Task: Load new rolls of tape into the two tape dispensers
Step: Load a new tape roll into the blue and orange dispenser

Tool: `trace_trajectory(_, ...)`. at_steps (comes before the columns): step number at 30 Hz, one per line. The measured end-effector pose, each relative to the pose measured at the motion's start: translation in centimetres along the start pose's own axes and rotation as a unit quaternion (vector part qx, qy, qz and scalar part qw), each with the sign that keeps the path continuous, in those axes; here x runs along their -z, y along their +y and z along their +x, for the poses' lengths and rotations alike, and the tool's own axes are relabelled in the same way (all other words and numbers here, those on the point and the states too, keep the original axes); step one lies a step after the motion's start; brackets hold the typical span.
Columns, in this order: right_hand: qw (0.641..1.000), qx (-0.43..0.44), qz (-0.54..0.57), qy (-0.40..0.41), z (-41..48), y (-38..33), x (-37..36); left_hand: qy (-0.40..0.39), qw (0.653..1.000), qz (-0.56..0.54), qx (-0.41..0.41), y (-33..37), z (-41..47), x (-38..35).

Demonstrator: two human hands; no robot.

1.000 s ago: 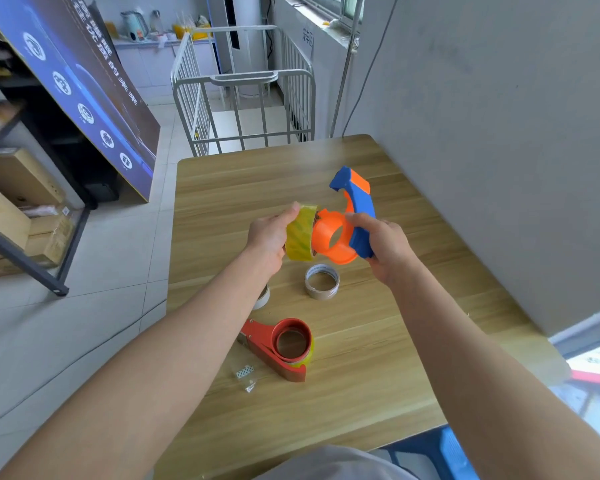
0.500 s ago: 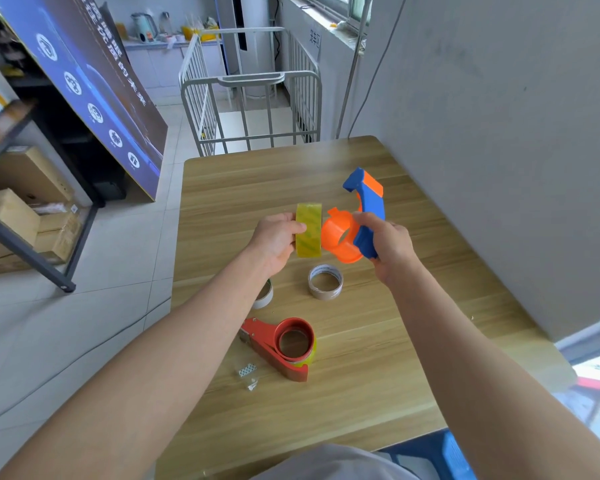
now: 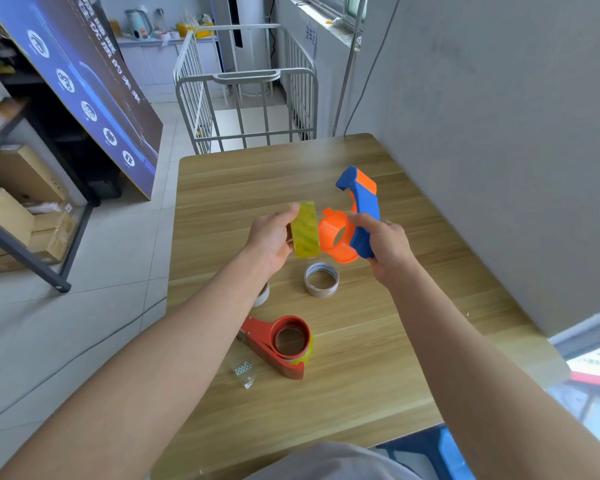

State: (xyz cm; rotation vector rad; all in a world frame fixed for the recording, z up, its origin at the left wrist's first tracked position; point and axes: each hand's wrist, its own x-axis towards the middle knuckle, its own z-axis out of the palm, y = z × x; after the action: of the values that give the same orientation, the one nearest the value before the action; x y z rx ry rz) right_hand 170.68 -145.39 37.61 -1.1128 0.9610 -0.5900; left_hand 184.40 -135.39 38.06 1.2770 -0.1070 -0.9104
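My left hand [image 3: 270, 237] grips a yellowish clear tape roll [image 3: 305, 229], held on edge above the table. My right hand [image 3: 385, 242] holds the blue and orange dispenser [image 3: 355, 216] by its blue handle, its orange hub facing the roll. Roll and hub sit side by side, touching or nearly so. A red dispenser [image 3: 278, 344] with a roll on its hub lies on the table near me. A used cardboard core [image 3: 321, 279] rests below my hands. Another core [image 3: 262, 294] is partly hidden by my left forearm.
The wooden table [image 3: 378, 358] stands against a grey wall on the right. A small scrap of clear film [image 3: 244, 370] lies beside the red dispenser. Beyond the table's far edge stands a white metal cage trolley [image 3: 246, 98]. Shelves with cardboard boxes are at the left.
The tape roll has turned from angled to edge-on and drawn level with the orange hub. Both hands stayed at about the same height above the table.
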Motion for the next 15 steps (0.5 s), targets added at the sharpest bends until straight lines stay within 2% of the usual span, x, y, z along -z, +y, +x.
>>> trace_trajectory(6,0.996,0.047,-0.071,-0.016,-0.3,-0.1,-0.6,-0.065,0.998,-0.004,-0.008,-0.1,-0.8,-0.4)
trace_trajectory(11,0.991,0.072,-0.104,-0.032,-0.3,0.4,-1.0,0.000,0.999,-0.047,-0.001,0.3,-0.9,-0.9)
trace_trajectory(15,0.991,0.078,-0.097,-0.052,-0.5,1.0,-1.9,0.028,0.999,-0.020,0.026,0.5,-0.9,-1.5)
